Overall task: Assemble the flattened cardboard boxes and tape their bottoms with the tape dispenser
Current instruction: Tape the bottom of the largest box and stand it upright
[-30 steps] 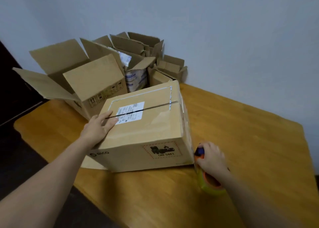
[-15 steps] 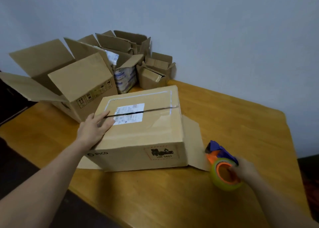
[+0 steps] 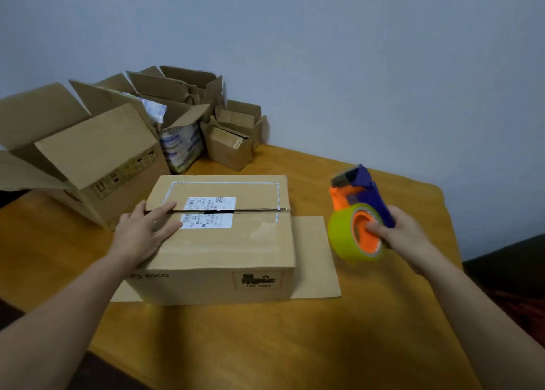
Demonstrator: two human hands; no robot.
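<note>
Moved: right hand (image 3: 404, 233) has lifted the orange-and-dark-blue plastic tape dispenser (image 3: 364, 196) since half a second back. It was down low by the box's side flap; now it's up in the air, off to the right of the box and well apart from it. Left hand hasn't budged.
Right hand: wrapped around the tape dispenser's handle, one digit lying on the orange hub inside the yellow-green tape roll (image 3: 340, 237). The dispenser's front end points up and away from the person.
Left hand: left hand (image 3: 144, 233) lies palm down on the box top, fingers straight, tips at the left end of the centre seam and touching the edge of the white shipping label (image 3: 209, 212).
Box: brown rectangular cardboard box (image 3: 218, 251) sits mid-table on the orange-brown wooden table (image 3: 295, 345). Its two upper flaps are folded shut and meet in a dark line that splits the label.
Flap: loose cardboard flap (image 3: 314, 257) lies flat on the table, sticking out from the box's right side; another bit peeks out at the lower left.
Behind: big open brown carton (image 3: 88, 159) with its flaps up stands at the back left, just beside the box. A cluster of smaller open cartons (image 3: 233, 141) is bunched against the grey-blue wall (image 3: 354, 50).
</note>
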